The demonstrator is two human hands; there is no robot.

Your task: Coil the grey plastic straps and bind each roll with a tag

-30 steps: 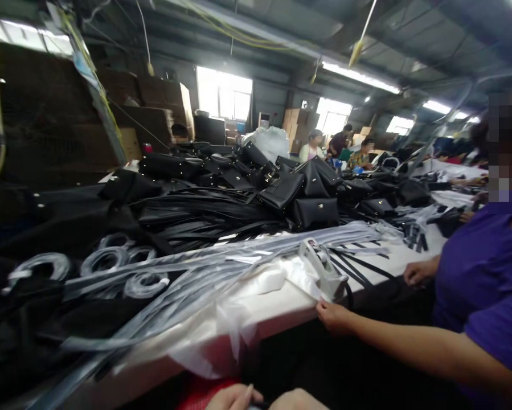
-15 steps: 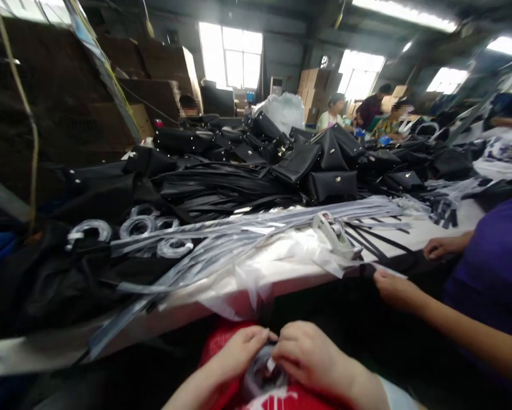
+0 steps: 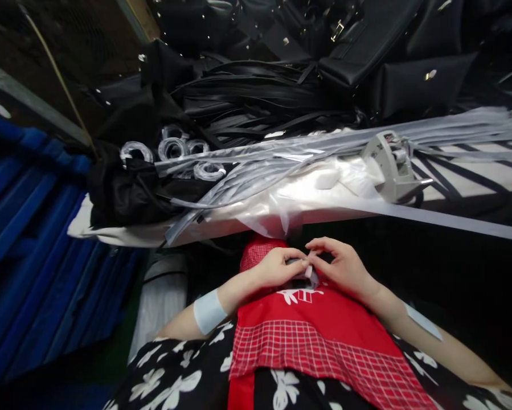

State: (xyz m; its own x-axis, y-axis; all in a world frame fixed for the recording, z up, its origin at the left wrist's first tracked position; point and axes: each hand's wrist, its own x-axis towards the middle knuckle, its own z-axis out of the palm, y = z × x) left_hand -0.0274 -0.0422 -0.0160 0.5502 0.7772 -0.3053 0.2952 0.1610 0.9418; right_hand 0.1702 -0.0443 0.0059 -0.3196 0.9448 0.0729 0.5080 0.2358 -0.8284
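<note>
Over my lap, my left hand (image 3: 282, 266) holds a small coiled strap in clear plastic (image 3: 310, 281), its fingers curled over the coil's upper left. My right hand (image 3: 341, 266) meets it from the other side, thumb and fingertips pinched at a small pale tab (image 3: 308, 271) on the coil. The fingertips of both hands nearly touch, and they cover part of the coil. Beneath lies a red apron (image 3: 290, 319) with a white print and a checked band.
A tape dispenser (image 3: 390, 165) stands near the table edge (image 3: 221, 219), a pale strip stretching rightward below it. Several wrapped coils (image 3: 172, 149), long plastic-covered straps (image 3: 247, 185) and black bags (image 3: 426, 85) lie beyond. Blue slatted pallets (image 3: 29, 245) stand at left.
The view has tilted down and come round to the left, so the people and windows are out of sight. Both hands stay at the coil; the right fingertips now pinch its pale tab.
</note>
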